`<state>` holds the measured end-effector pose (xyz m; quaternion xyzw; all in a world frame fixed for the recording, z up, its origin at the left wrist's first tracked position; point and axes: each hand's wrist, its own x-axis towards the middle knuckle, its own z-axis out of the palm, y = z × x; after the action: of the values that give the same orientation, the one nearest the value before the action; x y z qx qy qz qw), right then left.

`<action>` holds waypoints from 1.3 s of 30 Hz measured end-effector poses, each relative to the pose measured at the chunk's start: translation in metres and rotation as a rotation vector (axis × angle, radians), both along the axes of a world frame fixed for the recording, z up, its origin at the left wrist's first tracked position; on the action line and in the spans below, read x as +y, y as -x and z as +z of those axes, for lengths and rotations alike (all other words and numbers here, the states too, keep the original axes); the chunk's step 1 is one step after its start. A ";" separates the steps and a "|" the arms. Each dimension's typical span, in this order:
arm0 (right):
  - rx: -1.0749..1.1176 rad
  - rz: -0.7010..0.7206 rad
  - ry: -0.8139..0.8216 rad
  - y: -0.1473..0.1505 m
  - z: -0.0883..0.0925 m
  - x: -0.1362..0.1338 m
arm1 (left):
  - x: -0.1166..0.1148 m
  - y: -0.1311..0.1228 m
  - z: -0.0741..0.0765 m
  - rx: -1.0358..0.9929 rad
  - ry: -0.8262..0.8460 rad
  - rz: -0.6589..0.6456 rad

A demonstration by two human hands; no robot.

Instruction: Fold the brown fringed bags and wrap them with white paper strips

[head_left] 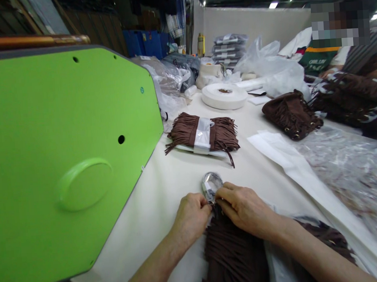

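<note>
Fingers, left hand point(189, 215) and right hand point(244, 205): pinching top edge of dark-brown fringed bag point(235, 257), beside plastic-wrapped ring point(206, 186).

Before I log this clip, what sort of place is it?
Probably a workshop for clothing or soft goods: a stack of flat packs at the back, a wide white roll and a banded brown bundle, fringed like the brown item in the foreground.

One camera, worn on the head, looks forward and down across the white table point(159, 183). The left hand point(193, 211) and right hand point(243, 203) are close, the green panel point(62, 123) near left, ceiling light point(273, 5) far.
</note>
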<state>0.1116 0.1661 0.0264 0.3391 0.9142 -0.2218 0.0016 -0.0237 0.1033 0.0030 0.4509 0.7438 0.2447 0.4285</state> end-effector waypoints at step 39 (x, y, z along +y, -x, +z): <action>0.064 0.163 -0.075 0.013 -0.003 -0.024 | -0.044 0.046 0.030 -0.301 0.106 0.013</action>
<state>0.0984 0.1421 0.0232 0.2562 0.9460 -0.1973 -0.0224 -0.0702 0.0590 0.0335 0.3811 0.6858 0.2725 0.5569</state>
